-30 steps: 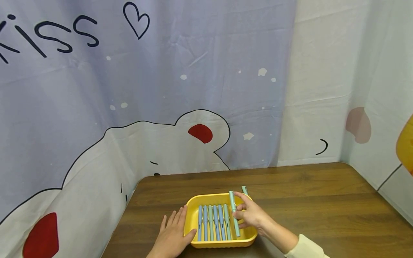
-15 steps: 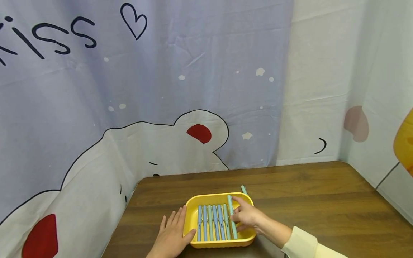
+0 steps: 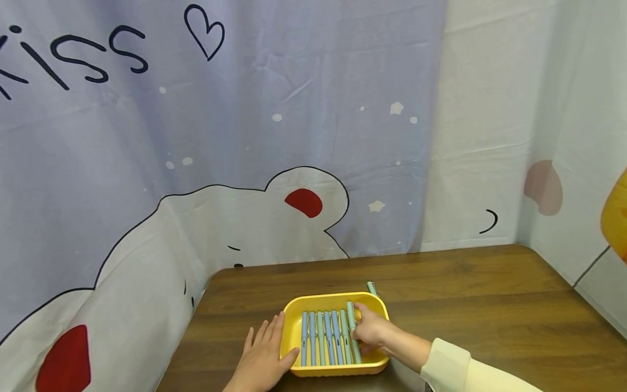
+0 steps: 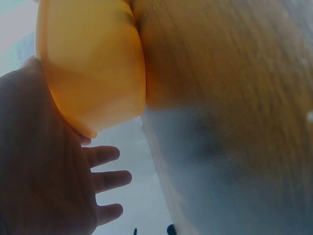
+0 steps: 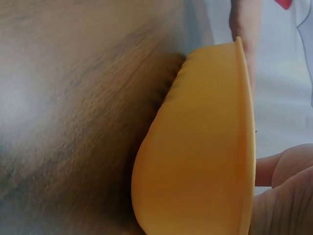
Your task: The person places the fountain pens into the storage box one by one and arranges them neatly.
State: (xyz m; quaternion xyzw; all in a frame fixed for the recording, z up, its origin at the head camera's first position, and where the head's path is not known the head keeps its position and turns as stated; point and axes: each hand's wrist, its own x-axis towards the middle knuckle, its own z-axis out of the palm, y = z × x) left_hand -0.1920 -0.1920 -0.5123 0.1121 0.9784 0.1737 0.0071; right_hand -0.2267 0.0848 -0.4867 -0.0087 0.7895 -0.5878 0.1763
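Observation:
A yellow tray (image 3: 338, 372) holds a row of blue and green pens (image 3: 327, 337) lying side by side. My right hand (image 3: 371, 329) reaches over the tray's right side and pinches a light green pen (image 3: 351, 313) at the right end of the row. In the right wrist view the tray wall (image 5: 200, 142) hides that pen and most of the fingers. My left hand (image 3: 262, 351) rests against the tray's left rim with straight, spread fingers, the thumb over the front left corner. Its palm lies along the tray's outer wall (image 4: 93, 63) in the left wrist view.
Another green pen (image 3: 372, 288) lies on the wooden table (image 3: 470, 305) behind the tray's back right corner, partly hidden by the tray. A printed curtain (image 3: 303, 136) hangs along the table's back and sides.
My right hand has lowered the light green pen into the tray and moved it left, close beside the row. The left hand stays in place.

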